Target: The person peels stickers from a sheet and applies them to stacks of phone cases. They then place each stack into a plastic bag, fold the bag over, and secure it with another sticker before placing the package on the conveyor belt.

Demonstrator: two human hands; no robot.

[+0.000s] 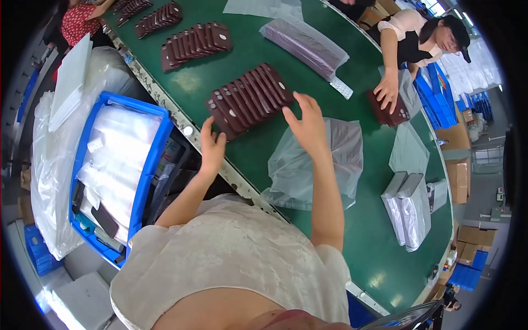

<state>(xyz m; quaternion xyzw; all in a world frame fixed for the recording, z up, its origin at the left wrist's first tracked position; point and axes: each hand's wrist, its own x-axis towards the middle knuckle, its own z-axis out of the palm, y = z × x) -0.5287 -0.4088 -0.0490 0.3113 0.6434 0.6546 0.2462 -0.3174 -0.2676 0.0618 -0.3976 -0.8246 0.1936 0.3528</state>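
A row of several dark red, flat rounded pieces (250, 99) leans in an overlapping stack on the green table (368, 247). At its lower left end is my left hand (213, 146), fingers apart, close to the nearest piece. My right hand (307, 121) is at the stack's right end, thumb and fingers spread, nearly touching the last piece. Neither hand holds anything. Beside my right forearm, clear plastic bags (286, 165) lie flat on the table, partly hidden under the arm.
More red stacks (196, 45) stand toward the upper left. A wrapped bundle (305, 47) lies beyond. A co-worker's hand (388, 91) rests on red pieces at the right, above silver-wrapped packs (408, 212). A blue crate (151, 165) with plastic bags stands left.
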